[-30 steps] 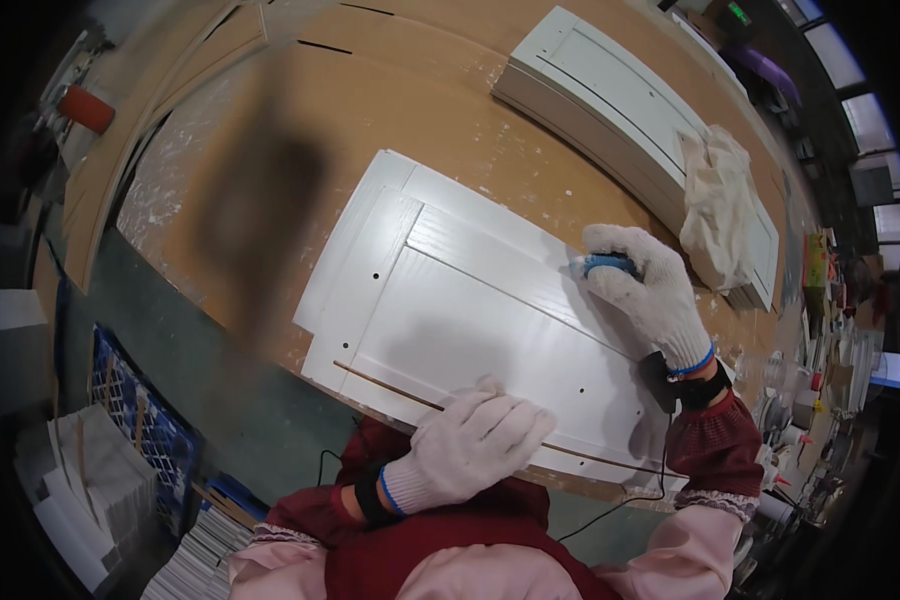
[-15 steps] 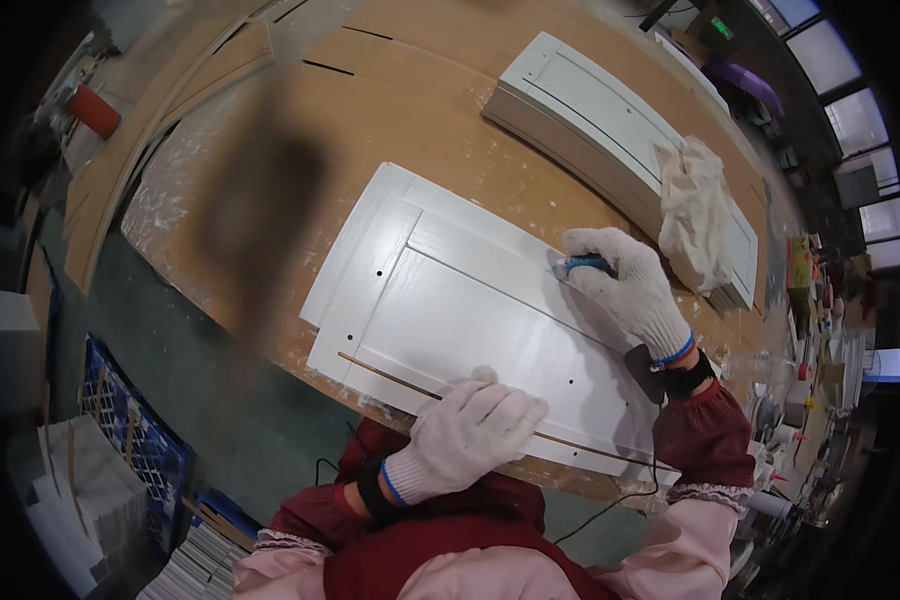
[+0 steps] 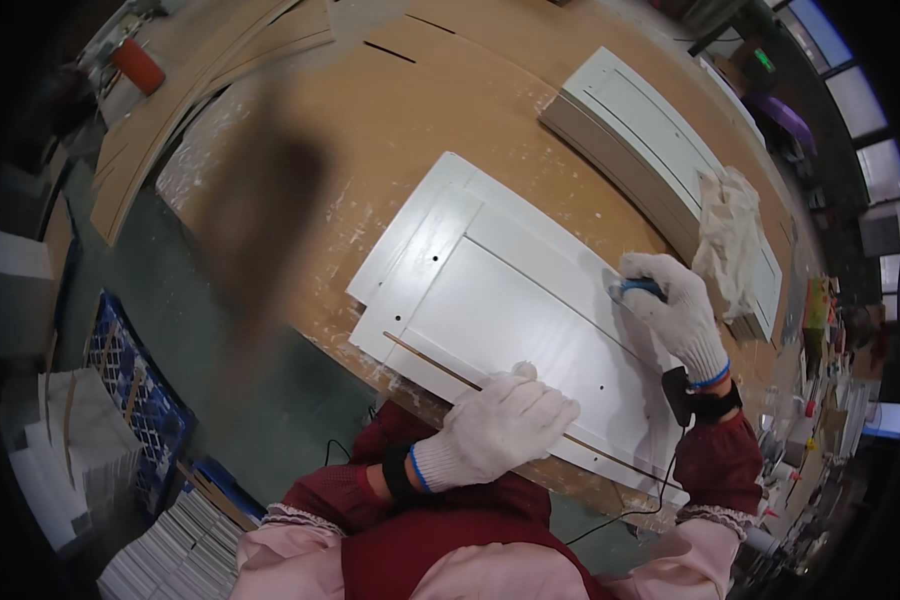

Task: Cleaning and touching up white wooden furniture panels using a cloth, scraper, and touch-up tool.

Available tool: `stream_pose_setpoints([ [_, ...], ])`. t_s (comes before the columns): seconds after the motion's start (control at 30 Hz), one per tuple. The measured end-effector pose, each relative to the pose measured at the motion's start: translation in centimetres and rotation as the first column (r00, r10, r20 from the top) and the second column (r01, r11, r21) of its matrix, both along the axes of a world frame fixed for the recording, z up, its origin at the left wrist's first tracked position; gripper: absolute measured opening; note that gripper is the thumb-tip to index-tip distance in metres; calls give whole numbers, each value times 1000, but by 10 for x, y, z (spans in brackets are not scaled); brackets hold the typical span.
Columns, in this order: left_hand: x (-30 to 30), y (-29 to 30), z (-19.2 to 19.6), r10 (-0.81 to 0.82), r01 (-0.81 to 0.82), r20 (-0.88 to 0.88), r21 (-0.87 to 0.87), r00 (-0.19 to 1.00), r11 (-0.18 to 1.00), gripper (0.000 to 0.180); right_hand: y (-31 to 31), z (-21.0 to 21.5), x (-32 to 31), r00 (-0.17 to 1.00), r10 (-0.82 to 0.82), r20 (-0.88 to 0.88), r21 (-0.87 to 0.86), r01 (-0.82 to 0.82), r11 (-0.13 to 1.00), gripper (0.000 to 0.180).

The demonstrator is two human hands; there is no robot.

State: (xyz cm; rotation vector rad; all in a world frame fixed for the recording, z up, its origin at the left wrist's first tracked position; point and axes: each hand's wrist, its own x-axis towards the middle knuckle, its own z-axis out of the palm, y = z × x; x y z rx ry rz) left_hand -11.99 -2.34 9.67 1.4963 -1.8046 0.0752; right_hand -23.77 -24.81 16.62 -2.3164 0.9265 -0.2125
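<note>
A white framed panel (image 3: pixel 530 310) with small dark holes lies slantwise on the worktable, apparently over another white piece whose edge juts out at its left. My left hand (image 3: pixel 505 425), in a white knit glove, rests with fingers stretched out on the panel's near side, across a thin brown line (image 3: pixel 425 357). At the panel's far right edge, my right hand (image 3: pixel 675 305), also gloved, is closed round a small blue tool (image 3: pixel 638 287). Its fingers hide most of the tool, so its kind is unclear. Dark bands circle both wrists.
Stacked white panels (image 3: pixel 630 110) stand at the far right, with a crumpled cream cloth (image 3: pixel 730 235) over them. The brown worktable (image 3: pixel 370 130) is specked with white. A blue crate (image 3: pixel 140 400) and stacked boards (image 3: pixel 185 545) are at lower left. A black cable (image 3: pixel 625 515) hangs by my right wrist.
The whole view has swung, so the table and panels sit further right in the picture. Both hands keep about the same places on the panel, and my right hand still grips the blue tool.
</note>
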Motion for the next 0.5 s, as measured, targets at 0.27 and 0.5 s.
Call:
stream_pose_setpoints([
  [0.27,1,0,-2,-21,19,-27,-61,999,998,38,18,5,48,987,-1,158,91,-14,996,36],
  [0.5,-2,1,-5,-26,27,14,-7,1000,1000,37,24,2,130,970,84,230,155,-121,981,42],
])
